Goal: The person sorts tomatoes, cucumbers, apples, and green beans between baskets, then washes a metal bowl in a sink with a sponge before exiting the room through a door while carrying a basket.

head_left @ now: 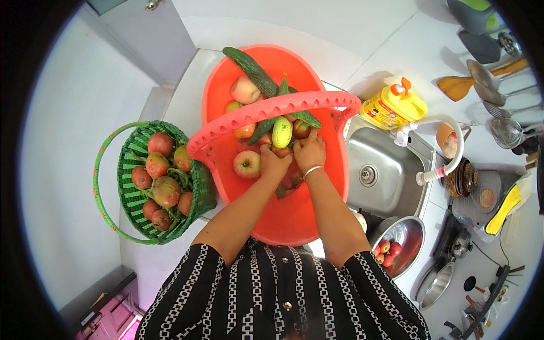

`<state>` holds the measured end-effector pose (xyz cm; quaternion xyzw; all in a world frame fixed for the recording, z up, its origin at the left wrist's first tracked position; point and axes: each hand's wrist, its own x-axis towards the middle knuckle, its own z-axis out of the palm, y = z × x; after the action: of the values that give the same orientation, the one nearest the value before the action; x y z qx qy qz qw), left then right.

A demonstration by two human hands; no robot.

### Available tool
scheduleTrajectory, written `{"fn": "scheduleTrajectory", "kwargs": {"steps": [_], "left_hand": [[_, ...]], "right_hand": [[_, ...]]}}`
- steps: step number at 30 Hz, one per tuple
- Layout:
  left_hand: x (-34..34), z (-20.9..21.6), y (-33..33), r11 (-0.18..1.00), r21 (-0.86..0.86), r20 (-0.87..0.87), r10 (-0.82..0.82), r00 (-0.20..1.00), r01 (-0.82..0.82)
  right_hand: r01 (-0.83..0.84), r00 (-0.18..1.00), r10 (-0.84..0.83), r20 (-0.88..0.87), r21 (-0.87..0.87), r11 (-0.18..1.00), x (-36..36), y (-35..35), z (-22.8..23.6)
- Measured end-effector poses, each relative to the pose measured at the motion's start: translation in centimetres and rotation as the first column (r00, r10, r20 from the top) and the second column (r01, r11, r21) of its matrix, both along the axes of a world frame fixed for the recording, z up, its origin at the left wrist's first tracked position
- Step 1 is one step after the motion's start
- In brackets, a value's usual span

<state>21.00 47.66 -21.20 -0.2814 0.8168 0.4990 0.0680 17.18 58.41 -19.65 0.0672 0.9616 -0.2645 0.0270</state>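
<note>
L hand (273,164): down in the red tub (283,218), fingers curled on fruit in the pile. Looks shut on a small reddish one, can't tell which.
R hand (310,150): just beside L hand, fingers spread flat on the pile, pressing, not clamped on 1 thing. Silver bangle (312,169) on wrist.
Fruit pile: mid of tub, under its red handle (272,110). Apple (247,164) just beside L hand. Pale green fruit (282,131) and peach (245,89) nearer the far rim.
Cucumber (249,69): long, dark green, lies over far rim of tub.
How it handles: fruit round, smooth, prob. a bit slippy. Soft ones bruise, so cup w/ whole palm, no squeezing. Tub looks heavy when full; lift by handle.
Green basket (199,184): touching tub's L side, full of tomatoes (165,190).
Sink (391,175): R of tub, yellow bottle (394,107) at its far edge.
Steel bowl (408,238): near sink's near corner, small red fruit inside.
</note>
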Motion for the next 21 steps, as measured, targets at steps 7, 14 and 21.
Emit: {"fn": "scheduleTrajectory", "kwargs": {"steps": [7, 14, 21], "left_hand": [[1.0, 0.9, 0.7, 0.915, -0.125, 0.241, -0.346, 0.907, 0.383], [6.3, 6.4, -6.0, 0.874, 0.115, 0.046, -0.479, 0.877, 0.472], [7.5, 7.5, -6.4, 0.579, -0.168, 0.185, -0.777, 0.602, 0.798]], "right_hand": [[-0.038, 0.996, 0.047, 0.071, -0.129, 0.991, -2.2, 1.2, 0.4], [0.071, 0.987, -0.060, 0.149, -0.073, 0.995, 0.6, -1.2, -2.4], [0.114, 0.978, -0.106, 0.178, -0.032, 0.993, 3.9, -1.0, -2.1]]}}
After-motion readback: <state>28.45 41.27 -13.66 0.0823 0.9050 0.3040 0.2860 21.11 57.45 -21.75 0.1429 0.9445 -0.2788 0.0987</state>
